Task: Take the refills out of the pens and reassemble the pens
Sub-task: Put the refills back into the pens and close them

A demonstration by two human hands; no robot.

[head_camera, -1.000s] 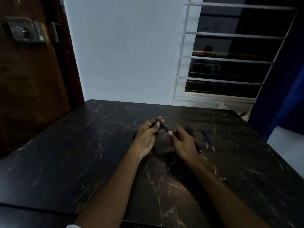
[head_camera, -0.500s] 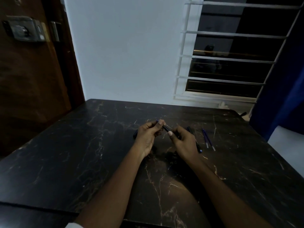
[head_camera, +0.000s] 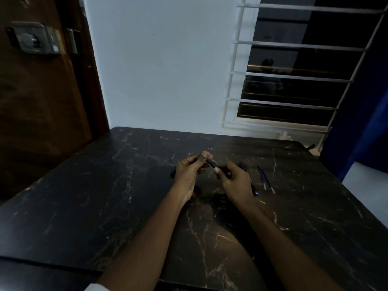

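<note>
a dim room: white wall, barred window on the right, brown wooden door with a metal lock on the left, and in front of me the black marble-patterned surface [head_camera: 88, 206] with pale veins.

my left hand [head_camera: 190, 175] pinches the far end of a slim dark pen barrel [head_camera: 211, 162] between thumb and fingertips, and my right hand [head_camera: 235, 181] is closed around its near end. compared with a second ago, the two hands have drawn closer and the visible stretch of barrel between them is shorter. i read that as the halves being pushed or screwed together, so this pen is likely in reassembly rather than being opened; i cannot see the joint itself, too dark and small.

just right of my right hand lies another dark pen with a blue tip [head_camera: 249, 181], partly hidden behind the hand. further right, two thin blue refills [head_camera: 265, 178] lie side by side on the surface, apart from the pens, so at least two refills are already out. a small dark piece [head_camera: 173, 172] peeks out left of my left hand; i cannot tell what it is.

next i'd finish seating the halves, then set this pen down.
</note>
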